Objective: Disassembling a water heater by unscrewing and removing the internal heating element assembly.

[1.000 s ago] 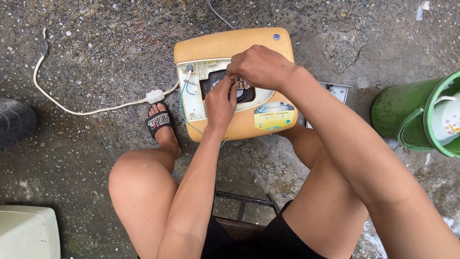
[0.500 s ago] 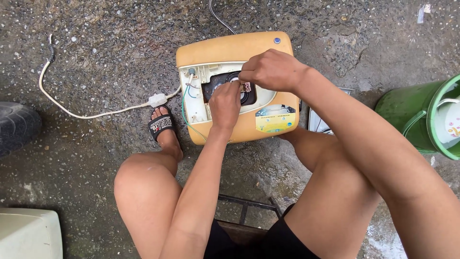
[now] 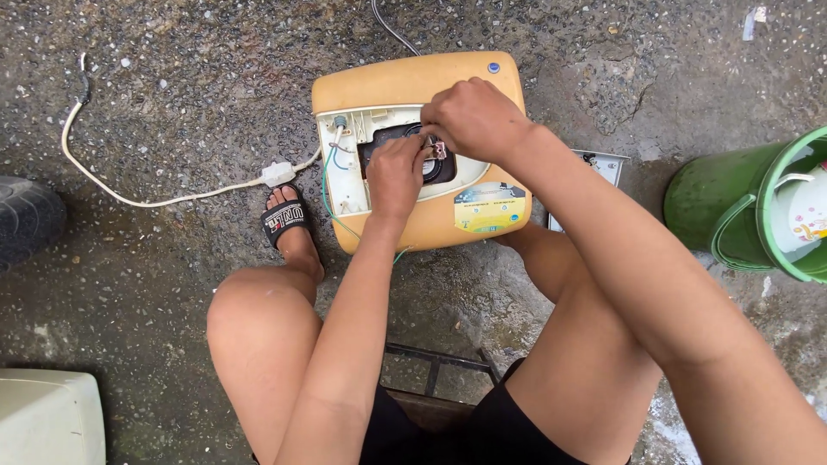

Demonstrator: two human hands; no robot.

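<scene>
A yellow-orange plastic box with round corners (image 3: 413, 82) lies flat on the wet grey stony ground (image 3: 172, 69), at about 12 o'clock from the person's knees. Its cover is off in the middle, so a white panel with a dark round hole (image 3: 444, 168) shows.

The left hand (image 3: 394, 176) comes up from 6 o'clock on a long straight arm. It is curled, knuckles up, with its fingers pressed together down at the edge of the dark hole. What they pinch is hidden, so I cannot tell if they hold anything.

The right hand (image 3: 469, 116) comes in from 4 o'clock, with the arm bent across the box. It is bunched like a loose fist over the hole. Its fingertips seem to pinch a small reddish-brown part (image 3: 440, 151), but the part is tiny and half covered. The two hands are just beside each other, almost touching.

A thin green wire (image 3: 326, 185) runs down the left side of the panel. A white cord with a white plug block (image 3: 277, 174) snakes away to 9 o'clock. A foot in a black sandal (image 3: 284, 220) stands just beside the box at 8 o'clock. A green plastic bucket (image 3: 732, 215) sits at 3 o'clock, well apart. A flat grey metal plate (image 3: 603, 164) lies just right of the box.
</scene>
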